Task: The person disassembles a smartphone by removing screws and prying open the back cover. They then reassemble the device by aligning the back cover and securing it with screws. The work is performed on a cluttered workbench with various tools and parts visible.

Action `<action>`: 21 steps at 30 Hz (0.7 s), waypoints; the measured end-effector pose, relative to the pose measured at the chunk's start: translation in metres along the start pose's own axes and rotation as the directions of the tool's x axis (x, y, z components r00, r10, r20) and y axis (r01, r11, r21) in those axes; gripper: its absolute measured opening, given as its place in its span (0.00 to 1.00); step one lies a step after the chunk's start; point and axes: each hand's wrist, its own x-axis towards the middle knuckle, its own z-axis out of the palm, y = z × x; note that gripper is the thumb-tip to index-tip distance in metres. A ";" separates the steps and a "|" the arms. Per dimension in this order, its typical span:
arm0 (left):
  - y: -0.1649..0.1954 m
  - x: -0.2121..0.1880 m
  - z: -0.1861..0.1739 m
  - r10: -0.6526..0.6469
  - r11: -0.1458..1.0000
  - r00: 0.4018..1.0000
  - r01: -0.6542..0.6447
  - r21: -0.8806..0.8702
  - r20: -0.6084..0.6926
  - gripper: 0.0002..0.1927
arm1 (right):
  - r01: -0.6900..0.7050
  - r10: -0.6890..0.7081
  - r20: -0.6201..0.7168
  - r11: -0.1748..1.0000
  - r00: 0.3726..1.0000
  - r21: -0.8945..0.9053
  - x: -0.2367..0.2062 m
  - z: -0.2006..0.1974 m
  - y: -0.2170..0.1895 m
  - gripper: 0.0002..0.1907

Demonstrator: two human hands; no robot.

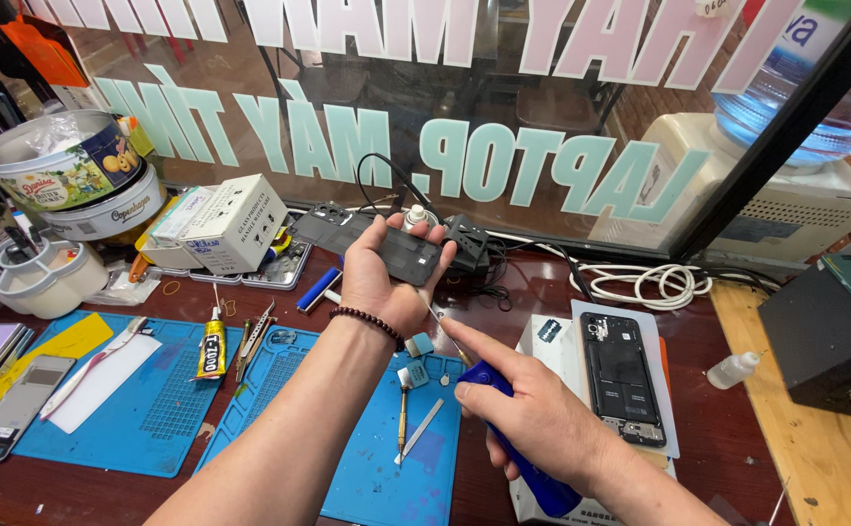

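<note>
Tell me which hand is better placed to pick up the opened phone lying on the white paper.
Probably the right hand. It hovers just beside the opened phone on the white paper, though it grips a blue tool. The left hand is raised farther off, holding up a dark phone back cover.

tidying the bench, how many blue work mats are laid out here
2: one blue mat on the left under the glue tube, one blue mat in the middle beneath the left hand. None seem hidden.
</note>
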 end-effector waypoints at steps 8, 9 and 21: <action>0.001 0.006 0.003 0.056 0.994 0.997 -0.061 -0.095 -0.057 0.13 | 0.032 -0.032 0.011 0.999 0.999 -0.008 -0.003 0.001 -0.001 0.41; 0.000 0.005 0.004 0.057 0.994 0.995 -0.065 -0.092 -0.083 0.14 | 0.017 -0.017 -0.005 1.000 1.000 -0.003 -0.002 0.002 -0.002 0.40; -0.006 -0.001 0.007 0.096 0.994 0.993 -0.100 -0.043 -0.070 0.13 | -0.055 0.055 -0.031 0.998 0.998 0.007 -0.002 0.005 -0.008 0.40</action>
